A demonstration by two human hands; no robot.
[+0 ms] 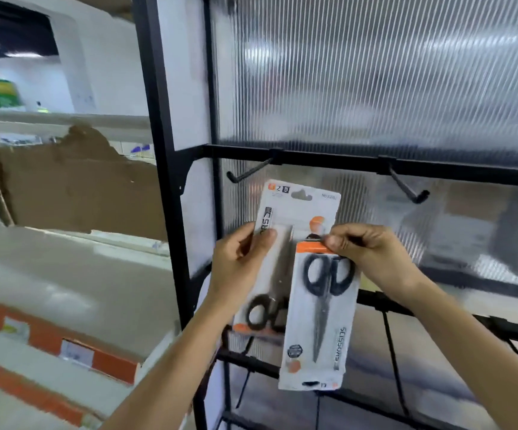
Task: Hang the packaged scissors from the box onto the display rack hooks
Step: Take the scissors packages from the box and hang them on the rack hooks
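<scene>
Your left hand (239, 259) grips one scissors pack (298, 209) upright, its hang-hole just below and right of the nearer hook (248, 173) on the display rack (329, 159), while your right hand (372, 252) pinches a second pack (319, 321) upside-down by its orange end.

Single head-worn wide-angle camera, at person's eye level, faced forward, tilted slightly down. Stood close to display rack (158, 150); black frame filled centre and right, lines bowed by lens. Forearms entered from bottom edge. Left hand (236, 268) and right hand (372, 259) held packaged scissors (301, 209) at frame centre, near lens, just below rack hooks (248, 172). Left third looked past rack to blurred cardboard (81, 187).
</scene>
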